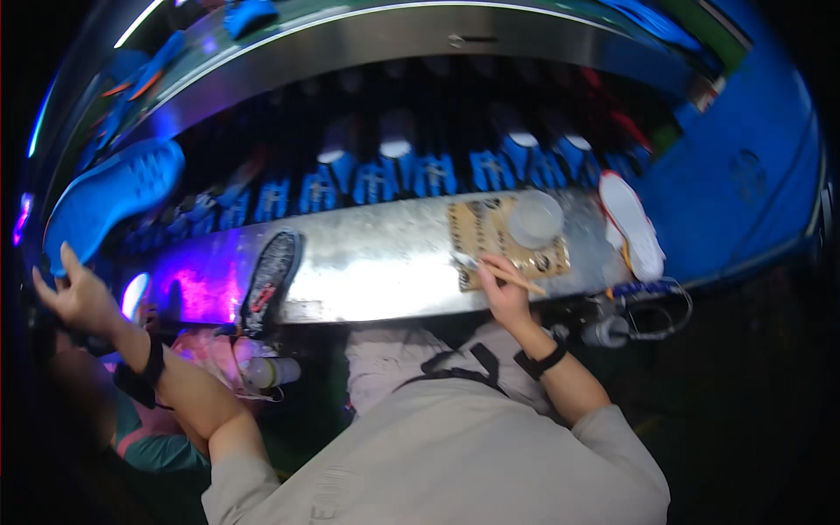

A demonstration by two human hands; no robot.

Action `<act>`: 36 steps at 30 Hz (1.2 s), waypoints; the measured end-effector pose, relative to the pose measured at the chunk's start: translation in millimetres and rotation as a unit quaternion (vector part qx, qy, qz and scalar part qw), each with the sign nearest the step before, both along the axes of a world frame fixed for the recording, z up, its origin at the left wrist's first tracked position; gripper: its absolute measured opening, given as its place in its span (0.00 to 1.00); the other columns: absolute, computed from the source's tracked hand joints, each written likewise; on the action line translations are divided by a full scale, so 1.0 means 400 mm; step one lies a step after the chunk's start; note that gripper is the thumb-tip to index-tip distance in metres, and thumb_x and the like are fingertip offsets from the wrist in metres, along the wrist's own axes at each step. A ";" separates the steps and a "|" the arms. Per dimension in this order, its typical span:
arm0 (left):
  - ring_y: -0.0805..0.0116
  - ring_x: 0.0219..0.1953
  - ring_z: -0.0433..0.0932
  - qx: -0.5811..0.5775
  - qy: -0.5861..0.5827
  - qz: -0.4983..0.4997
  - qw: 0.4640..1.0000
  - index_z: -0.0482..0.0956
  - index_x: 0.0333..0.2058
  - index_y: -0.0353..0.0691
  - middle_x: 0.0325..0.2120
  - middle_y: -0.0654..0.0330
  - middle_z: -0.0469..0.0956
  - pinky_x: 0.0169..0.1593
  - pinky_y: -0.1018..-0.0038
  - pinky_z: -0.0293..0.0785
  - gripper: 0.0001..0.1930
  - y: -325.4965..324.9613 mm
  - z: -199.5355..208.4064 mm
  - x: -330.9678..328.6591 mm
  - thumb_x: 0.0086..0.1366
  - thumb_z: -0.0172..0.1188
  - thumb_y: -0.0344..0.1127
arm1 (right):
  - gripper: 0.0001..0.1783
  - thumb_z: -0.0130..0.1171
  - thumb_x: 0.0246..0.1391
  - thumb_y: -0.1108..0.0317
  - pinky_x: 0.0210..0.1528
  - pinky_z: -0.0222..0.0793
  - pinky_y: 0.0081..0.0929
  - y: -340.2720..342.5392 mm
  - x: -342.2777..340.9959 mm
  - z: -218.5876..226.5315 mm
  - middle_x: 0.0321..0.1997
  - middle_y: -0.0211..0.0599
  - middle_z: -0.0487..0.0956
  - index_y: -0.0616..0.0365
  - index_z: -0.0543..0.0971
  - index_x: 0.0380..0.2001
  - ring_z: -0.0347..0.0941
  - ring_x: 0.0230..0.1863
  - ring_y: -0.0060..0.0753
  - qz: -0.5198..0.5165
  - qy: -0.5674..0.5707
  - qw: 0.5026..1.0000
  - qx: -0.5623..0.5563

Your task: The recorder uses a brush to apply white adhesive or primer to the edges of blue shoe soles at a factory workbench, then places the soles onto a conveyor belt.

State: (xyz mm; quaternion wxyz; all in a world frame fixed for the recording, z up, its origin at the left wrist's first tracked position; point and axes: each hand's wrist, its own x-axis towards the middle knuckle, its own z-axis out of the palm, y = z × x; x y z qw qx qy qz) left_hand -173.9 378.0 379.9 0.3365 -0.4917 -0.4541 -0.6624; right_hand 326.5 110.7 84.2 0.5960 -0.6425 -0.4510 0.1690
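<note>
At the far left my left hand (86, 302) pinches the lower end of a blue shoe sole (118, 194), which is raised above the bench with small hollows at its wider end. Closed around the wooden handle of a brush (521, 280), my right hand (505, 293) rests over a brown printed sheet (479, 232) on the metal bench. The brush's pale tip points left, over the sheet. A translucent round tub (535, 219) stands on the sheet's far right part. Between my hands lies a dark patterned insole (269, 278), apart from both.
A white sole with a red edge (632, 226) lies at the bench's right end, beside a cabled device (643, 289). Rows of blue shoe parts (376, 182) stand beyond the metal bench (367, 271). A blue panel (744, 175) bounds the right. Another person's teal clothing (162, 451) shows lower left.
</note>
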 end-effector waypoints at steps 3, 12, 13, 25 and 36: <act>0.67 0.42 0.81 -0.160 -0.053 -0.178 0.969 0.78 0.55 0.29 0.45 0.52 0.82 0.49 0.73 0.78 0.20 -0.082 -0.125 0.109 0.68 0.64 0.32 | 0.09 0.62 0.60 0.72 0.45 0.73 0.27 -0.022 0.040 0.105 0.39 0.38 0.83 0.62 0.82 0.42 0.78 0.41 0.30 -0.028 -0.020 0.999 0.013; 0.63 0.37 0.83 -0.543 -0.393 -0.661 0.338 0.79 0.46 0.33 0.37 0.54 0.83 0.45 0.69 0.80 0.19 -0.437 -0.507 0.526 0.69 0.54 0.45 | 0.13 0.61 0.54 0.61 0.37 0.75 0.37 -0.029 0.287 0.254 0.26 0.48 0.83 0.62 0.83 0.32 0.82 0.31 0.50 -0.129 -0.208 0.960 -0.137; 0.58 0.43 0.84 -0.561 -0.373 -0.683 0.282 0.77 0.51 0.31 0.42 0.49 0.83 0.49 0.65 0.81 0.24 -0.454 -0.534 0.518 0.69 0.54 0.48 | 0.13 0.61 0.54 0.61 0.37 0.75 0.37 -0.025 0.302 0.243 0.26 0.48 0.83 0.62 0.83 0.32 0.82 0.31 0.50 -0.129 -0.206 0.960 -0.138; 0.41 0.54 0.79 -0.580 -0.378 -0.719 0.067 0.56 0.67 0.26 0.54 0.35 0.74 0.59 0.55 0.77 0.46 -0.562 -0.579 0.481 0.59 0.69 0.47 | 0.08 0.63 0.57 0.66 0.35 0.74 0.30 -0.029 0.290 0.217 0.26 0.40 0.83 0.59 0.84 0.34 0.81 0.29 0.35 -0.124 -0.208 0.965 -0.098; 0.62 0.57 0.77 -0.560 -0.378 -0.729 0.113 0.56 0.70 0.32 0.58 0.50 0.74 0.62 0.65 0.74 0.37 -0.539 -0.556 0.519 0.68 0.62 0.39 | 0.07 0.65 0.53 0.75 0.41 0.71 0.28 0.002 -0.040 0.273 0.33 0.37 0.84 0.62 0.84 0.36 0.77 0.35 0.31 0.181 -0.075 0.981 0.008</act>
